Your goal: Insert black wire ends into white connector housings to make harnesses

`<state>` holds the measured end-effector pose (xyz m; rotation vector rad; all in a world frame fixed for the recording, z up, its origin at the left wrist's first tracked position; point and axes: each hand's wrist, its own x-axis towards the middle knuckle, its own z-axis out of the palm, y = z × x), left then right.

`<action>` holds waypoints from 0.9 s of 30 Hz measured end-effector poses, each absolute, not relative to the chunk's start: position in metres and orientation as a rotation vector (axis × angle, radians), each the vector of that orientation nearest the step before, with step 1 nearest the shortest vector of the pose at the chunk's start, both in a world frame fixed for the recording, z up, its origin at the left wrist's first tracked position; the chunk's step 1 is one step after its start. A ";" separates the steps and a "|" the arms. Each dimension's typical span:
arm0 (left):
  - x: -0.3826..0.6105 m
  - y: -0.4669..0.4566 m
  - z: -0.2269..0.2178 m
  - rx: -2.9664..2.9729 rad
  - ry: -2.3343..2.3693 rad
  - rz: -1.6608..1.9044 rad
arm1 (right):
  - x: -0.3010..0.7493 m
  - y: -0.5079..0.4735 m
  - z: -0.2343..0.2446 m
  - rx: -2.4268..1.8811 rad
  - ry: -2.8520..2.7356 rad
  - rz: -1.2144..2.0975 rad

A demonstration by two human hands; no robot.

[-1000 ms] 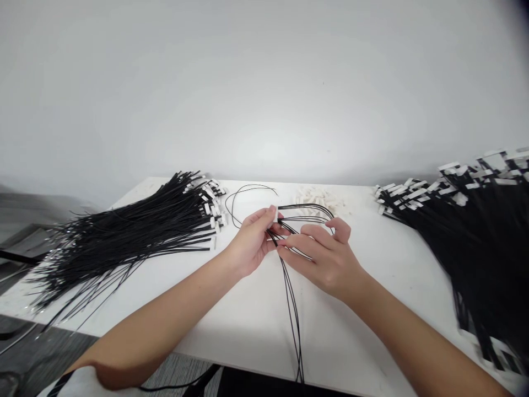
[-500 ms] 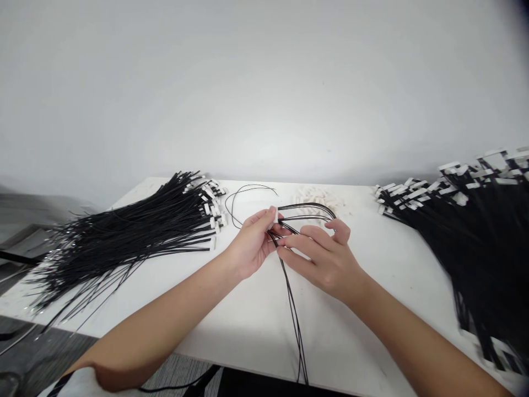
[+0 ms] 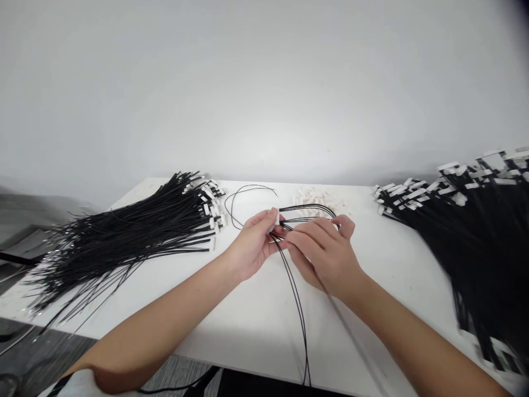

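Note:
My left hand (image 3: 258,242) is closed on a white connector (image 3: 277,217), pinched between thumb and fingers. Several thin black wires (image 3: 309,207) run from the connector and loop rightward, while others (image 3: 298,309) hang down past the table's front edge. Close by on the right, my right hand (image 3: 324,251) has its thumb and fingers pinched together on a black wire just beside the connector. That wire trails below the hand as a blurred line. The wire's tip is hidden by the fingers.
On the left of the white table (image 3: 248,331) lies a large bundle of black wires (image 3: 136,237) with white connectors at one end. A darker, bigger bundle (image 3: 467,237) lies right. Loose white connectors (image 3: 314,198) and a curled black wire (image 3: 232,207) lie behind my hands.
My right hand's fingers have drawn together into a pinch, and one wire has swung out to the right beneath it. My left hand holds the connector in almost the same place.

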<state>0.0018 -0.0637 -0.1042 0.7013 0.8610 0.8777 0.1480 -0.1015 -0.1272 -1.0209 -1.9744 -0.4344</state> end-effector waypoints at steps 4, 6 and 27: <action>0.002 -0.062 -0.105 0.720 0.914 0.875 | 0.153 -0.101 -0.119 -1.085 -1.740 0.343; 0.002 -0.061 -0.106 0.720 0.934 0.881 | 0.159 -0.097 -0.114 -1.064 -1.473 0.664; 0.001 -0.057 -0.110 0.717 0.914 0.937 | 0.200 -0.077 -0.097 -1.140 -0.973 1.142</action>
